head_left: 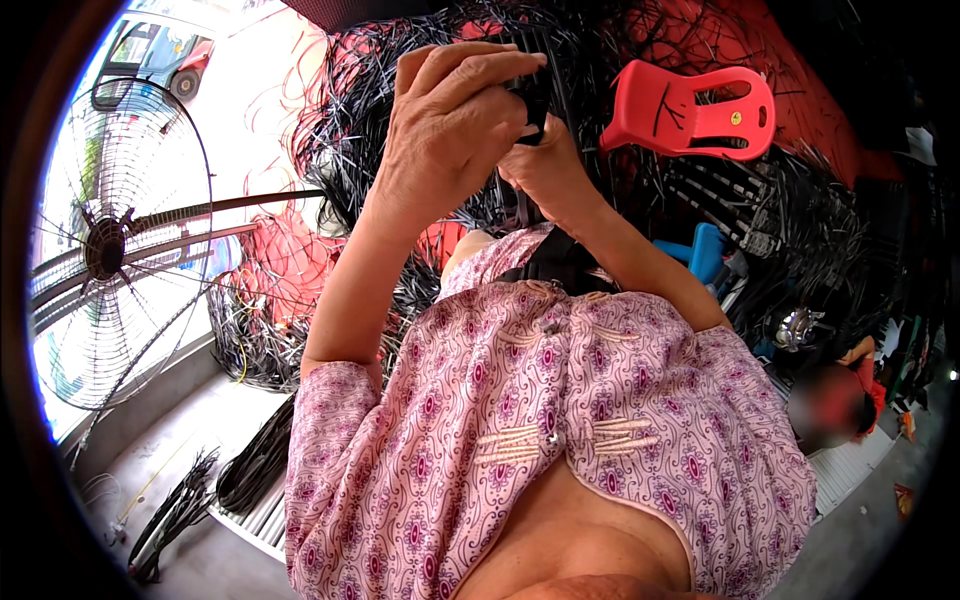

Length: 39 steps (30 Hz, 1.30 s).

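Observation:
My left hand (445,135) is raised at the top centre, its fingers bent over a small black piece (537,100) whose exact kind I cannot make out. Just below and to the right, my right hand (548,168) closes on the lower end of the same piece, its thumb against the edge. The left hand partly covers the piece. Behind both hands spreads a tangled heap of thin black strips (360,130), so the piece's far outline blends into it.
A red plastic chair (650,105) lies to the right, with a blue plastic item (706,252) below it. At left stands a large wire-caged fan (105,245). Bundles of dark strips (255,465) lie at lower left. Another person (830,400) is at right.

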Each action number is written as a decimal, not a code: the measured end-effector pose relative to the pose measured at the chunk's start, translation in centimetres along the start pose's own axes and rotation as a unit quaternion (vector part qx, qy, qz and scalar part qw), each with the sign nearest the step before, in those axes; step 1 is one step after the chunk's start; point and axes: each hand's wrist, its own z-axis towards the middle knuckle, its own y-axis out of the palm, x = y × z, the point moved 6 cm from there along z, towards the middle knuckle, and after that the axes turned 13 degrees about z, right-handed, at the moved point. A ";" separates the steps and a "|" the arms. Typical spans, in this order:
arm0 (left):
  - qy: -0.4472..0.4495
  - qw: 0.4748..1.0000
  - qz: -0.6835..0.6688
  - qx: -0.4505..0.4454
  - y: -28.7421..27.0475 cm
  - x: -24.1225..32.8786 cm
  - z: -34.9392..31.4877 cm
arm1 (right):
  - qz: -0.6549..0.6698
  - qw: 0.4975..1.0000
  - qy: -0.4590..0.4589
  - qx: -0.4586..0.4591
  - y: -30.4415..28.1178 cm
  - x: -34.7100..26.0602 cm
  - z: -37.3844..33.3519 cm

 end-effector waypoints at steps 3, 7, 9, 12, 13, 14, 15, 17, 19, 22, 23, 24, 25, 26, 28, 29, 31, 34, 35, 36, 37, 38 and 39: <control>-0.012 0.999 -0.044 -0.019 0.5 -0.6 -0.3 | 0.000 1.000 0.013 -0.017 0.1 0.4 -0.1; -0.089 0.987 -0.128 -0.046 0.5 -1.3 -0.3 | 0.009 0.998 0.043 -0.052 0.3 0.3 -0.5; -0.139 0.968 -0.196 -0.065 0.6 -1.3 0.0 | 0.019 0.997 0.040 -0.066 0.2 0.2 -0.7; -0.242 0.907 -0.337 -0.068 0.9 -1.7 -0.3 | 0.003 0.995 0.055 -0.085 0.2 0.8 -1.1; -0.202 0.924 -0.310 -0.097 0.7 -1.7 -0.1 | -0.014 0.994 0.059 -0.087 0.4 0.4 -1.3; -0.162 0.938 -0.281 -0.125 0.5 -1.9 0.3 | -0.031 0.993 0.063 -0.089 0.5 0.2 -1.5; -0.120 0.948 -0.252 -0.152 0.3 -1.8 0.8 | -0.024 0.992 0.072 -0.099 0.7 0.2 -1.6; -0.152 0.935 -0.255 -0.193 0.1 -1.8 1.3 | -0.019 0.989 0.080 -0.119 1.1 0.3 -1.9; -0.237 0.888 -0.277 -0.279 0.5 -2.2 0.7 | -0.037 0.987 0.072 -0.140 1.2 0.5 -2.1; -0.247 0.882 -0.308 -0.259 1.0 -2.9 0.3 | -0.057 0.987 -0.026 -0.147 1.4 0.4 -2.5; -0.281 0.867 -0.317 -0.263 1.4 -3.3 -0.1 | -0.061 0.985 -0.072 -0.144 1.4 0.3 -2.6; -0.324 0.845 -0.344 -0.249 1.8 -3.9 -0.8 | -0.051 0.987 -0.079 -0.134 1.3 0.4 -2.7; -0.341 0.827 -0.375 -0.242 2.5 -4.7 -1.4 | -0.041 0.988 -0.087 -0.123 1.2 0.4 -2.7; -0.357 0.808 -0.405 -0.235 3.2 -5.5 -2.0 | -0.030 0.989 -0.095 -0.113 1.1 0.4 -2.8; -0.386 0.766 -0.467 -0.216 4.1 -6.1 -3.3 | -0.039 0.989 -0.108 -0.093 0.7 0.3 -2.8; -0.407 0.755 -0.476 -0.194 4.4 -6.2 -3.9 | -0.059 0.989 -0.110 -0.082 0.3 0.3 -2.8; -0.448 0.733 -0.489 -0.150 4.7 -6.3 -5.1 | -0.092 0.990 -0.090 -0.056 -0.4 0.8 -2.9; -0.444 0.752 -0.481 -0.077 4.5 -6.0 -6.2 | 0.014 0.992 -0.121 -0.020 -0.6 0.1 -2.9; -0.449 0.747 -0.488 -0.052 4.4 -5.9 -6.7 | 0.058 0.992 -0.113 -0.018 -0.6 0.0 -2.9; -0.469 0.731 -0.495 -0.026 4.1 -5.5 -6.9 | 0.102 0.989 -0.105 -0.016 -0.7 -0.2 -2.9; -0.477 0.729 -0.491 -0.011 4.0 -5.2 -7.3 | 0.145 0.985 -0.096 -0.014 -0.7 -0.5 -2.9; -0.484 0.728 -0.486 0.005 4.1 -5.0 -7.6 | 0.136 0.986 -0.096 -0.019 -0.6 -1.0 -3.2; -0.491 0.726 -0.481 0.021 4.1 -4.7 -7.9 | 0.147 0.985 -0.095 -0.010 -0.8 -1.0 -3.0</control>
